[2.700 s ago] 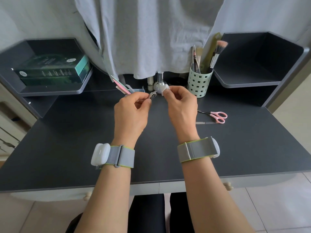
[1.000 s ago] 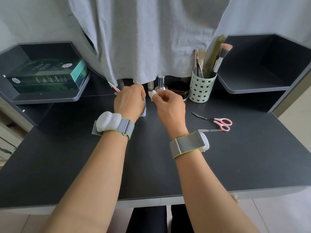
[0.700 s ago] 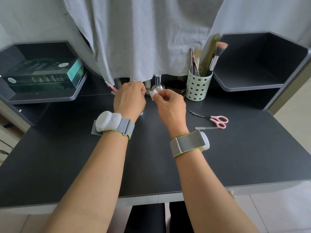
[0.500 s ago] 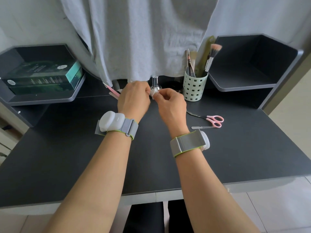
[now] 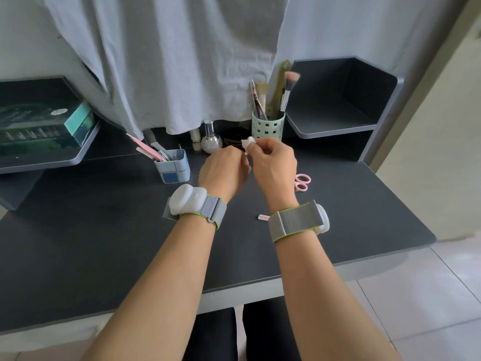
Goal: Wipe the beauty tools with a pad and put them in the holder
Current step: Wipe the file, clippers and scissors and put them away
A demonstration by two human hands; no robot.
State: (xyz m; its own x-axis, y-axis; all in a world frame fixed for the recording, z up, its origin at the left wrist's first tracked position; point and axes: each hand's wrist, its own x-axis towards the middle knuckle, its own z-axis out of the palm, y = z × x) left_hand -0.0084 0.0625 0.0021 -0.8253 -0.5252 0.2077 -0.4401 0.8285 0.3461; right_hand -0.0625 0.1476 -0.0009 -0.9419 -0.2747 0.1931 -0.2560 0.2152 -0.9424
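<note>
The right hand (image 5: 273,162) pinches a white pad (image 5: 247,143) between its fingertips, while the left hand (image 5: 223,169) is curled just beside it — what it holds, if anything, I cannot tell, because the fingers hide it. Several tools already stand in the blue holder (image 5: 173,165) at the left, so I judge the task partly done — the pink scissors (image 5: 302,181) and a small pink tool (image 5: 263,217) lie on the desk (image 5: 104,230), not yet wiped

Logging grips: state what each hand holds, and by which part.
Right hand pinches the white pad by its lower edge. Left hand is curled; any tool in it is hidden.
</note>
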